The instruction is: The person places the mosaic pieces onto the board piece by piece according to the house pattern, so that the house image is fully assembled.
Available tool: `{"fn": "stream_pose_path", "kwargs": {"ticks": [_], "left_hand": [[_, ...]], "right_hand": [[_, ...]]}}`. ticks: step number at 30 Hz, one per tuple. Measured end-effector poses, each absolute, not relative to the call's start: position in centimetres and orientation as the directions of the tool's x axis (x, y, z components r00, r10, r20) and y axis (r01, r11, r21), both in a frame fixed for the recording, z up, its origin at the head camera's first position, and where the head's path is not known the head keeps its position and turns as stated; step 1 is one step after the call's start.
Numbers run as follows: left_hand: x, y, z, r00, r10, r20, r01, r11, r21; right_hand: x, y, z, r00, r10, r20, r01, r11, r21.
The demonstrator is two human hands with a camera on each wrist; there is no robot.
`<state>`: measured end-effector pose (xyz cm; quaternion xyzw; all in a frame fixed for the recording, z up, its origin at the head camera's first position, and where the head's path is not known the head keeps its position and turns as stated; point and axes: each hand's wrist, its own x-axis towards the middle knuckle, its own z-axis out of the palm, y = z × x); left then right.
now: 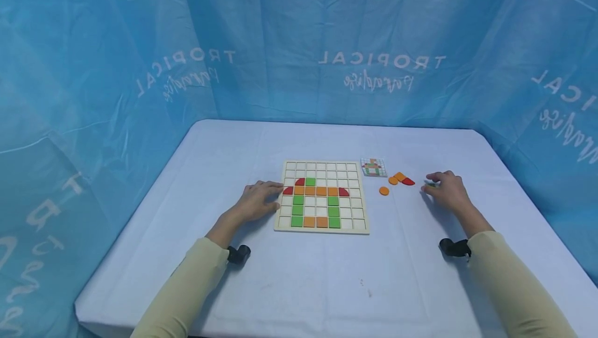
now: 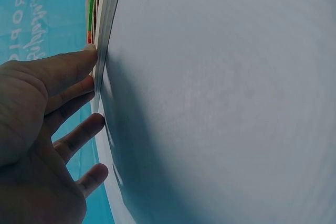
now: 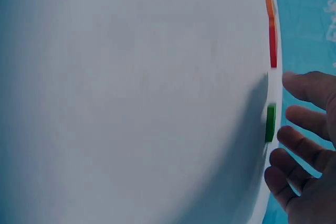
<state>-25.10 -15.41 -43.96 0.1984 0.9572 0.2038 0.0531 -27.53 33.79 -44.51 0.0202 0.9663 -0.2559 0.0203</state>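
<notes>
A wooden grid board (image 1: pixel 322 231) lies on the table, partly filled with green and orange square tiles and red rounded pieces. My left hand (image 1: pixel 254 200) rests at the board's left edge. In the left wrist view its fingers (image 2: pixel 79 137) are spread, with the thumb and fingertips against the board's side (image 2: pixel 107 19). To the right, my right hand (image 1: pixel 447 190) hovers over a green tile (image 3: pixel 270 123) lying on the cloth. Its fingers are loosely bent and apart, with nothing between them. Beside that hand lie a red rounded piece (image 1: pixel 408 181) and several orange pieces (image 1: pixel 384 191).
A small picture card (image 1: pixel 374 167) with a coloured grid pattern lies just off the board's upper right corner. White cloth covers the table (image 1: pixel 317 281). Blue printed curtains (image 1: pixel 289 31) hang behind it and on both sides.
</notes>
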Motion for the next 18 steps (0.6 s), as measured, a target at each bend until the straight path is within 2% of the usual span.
{"fn": "stream_pose_path", "kwargs": {"ticks": [7,18], "left_hand": [[-25.27,-15.41,-44.02,-0.917,0.399,-0.025,0.353,0.838,0.415],[-25.1,-15.4,-43.97,-0.918,0.396,-0.03,0.351,0.844,0.406]], "right_hand": [[-27.65,34.65,-44.87,-0.994,0.024,-0.108,0.07,0.893,-0.445],[-26.92,34.72,-45.28,-0.995,0.04,-0.087,0.075,0.885,-0.459]]}}
